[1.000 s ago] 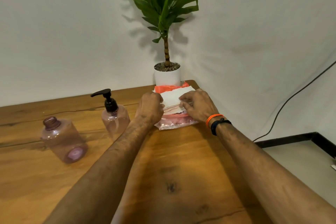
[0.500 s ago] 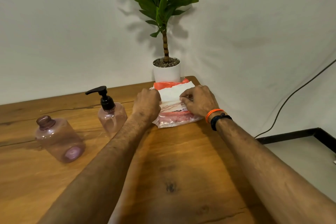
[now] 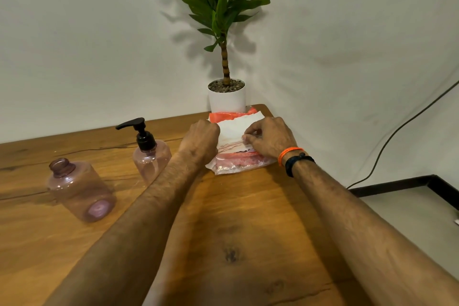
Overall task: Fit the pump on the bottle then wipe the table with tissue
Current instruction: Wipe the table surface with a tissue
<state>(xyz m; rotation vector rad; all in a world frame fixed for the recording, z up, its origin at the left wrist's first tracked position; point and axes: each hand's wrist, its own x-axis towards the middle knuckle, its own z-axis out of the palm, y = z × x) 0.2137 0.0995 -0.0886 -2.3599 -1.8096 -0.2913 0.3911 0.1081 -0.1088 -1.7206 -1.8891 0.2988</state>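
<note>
Wooden desk [image 3: 248,218] carries everything. Both hands work at the tissue pack [image 3: 238,154], a clear and orange plastic packet lying flat at the far right corner, just in front of a white pot [image 3: 227,98] with a green plant [image 3: 223,0]. Left hand [image 3: 201,140] rests on the pack's left edge, knuckles up, fingers curled under; what they grip is hidden, cannot tell. Right hand [image 3: 269,138] sits on the pack's right side, thumb and forefinger pinched on the white tissue [image 3: 236,128] sticking up from the pack's top. Orange band [image 3: 289,153] and black band [image 3: 298,163] on right wrist.

Left of the hands: pink bottle with pump [image 3: 150,150] stands upright, black pump head fitted, nozzle pointing left. Further left, well apart, a second pink bottle [image 3: 80,190] lies tilted on its side, neck open, no pump, base toward the camera. Black cable [image 3: 397,131] runs down the wall at right.
</note>
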